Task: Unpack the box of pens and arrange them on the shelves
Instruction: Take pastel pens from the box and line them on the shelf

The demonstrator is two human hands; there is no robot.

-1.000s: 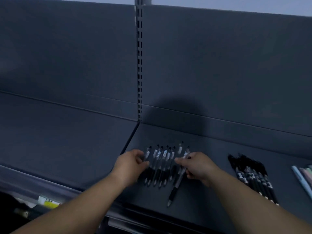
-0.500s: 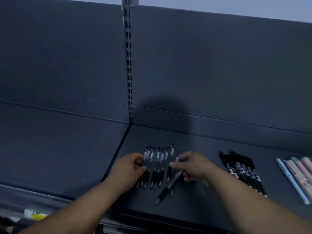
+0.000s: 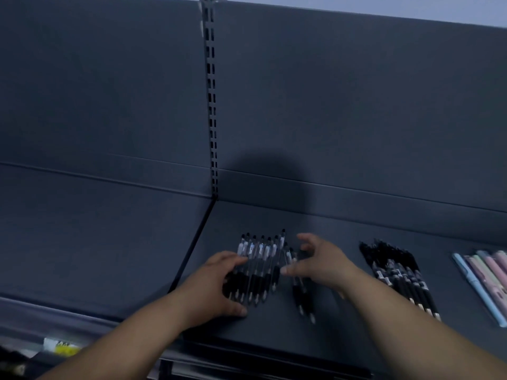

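Observation:
A row of several clear pens with black grips (image 3: 259, 266) lies side by side on the dark shelf (image 3: 343, 231). My left hand (image 3: 216, 283) rests flat against the row's left side, fingers on the pens. Two more of these pens (image 3: 300, 293) lie a little apart to the right, partly under my right hand (image 3: 321, 263). That hand hovers over them with fingers spread and holds nothing.
A bundle of black pens (image 3: 397, 272) lies to the right, and several pastel pens (image 3: 488, 278) lie at the far right edge. A slotted upright (image 3: 211, 105) divides the back panels. A yellow price label (image 3: 61, 346) sits on the shelf rail at lower left.
My right hand has let go of the pen it pinched and now spreads open over it. That pen lies straighter, closer to the row. My left hand stays at the row.

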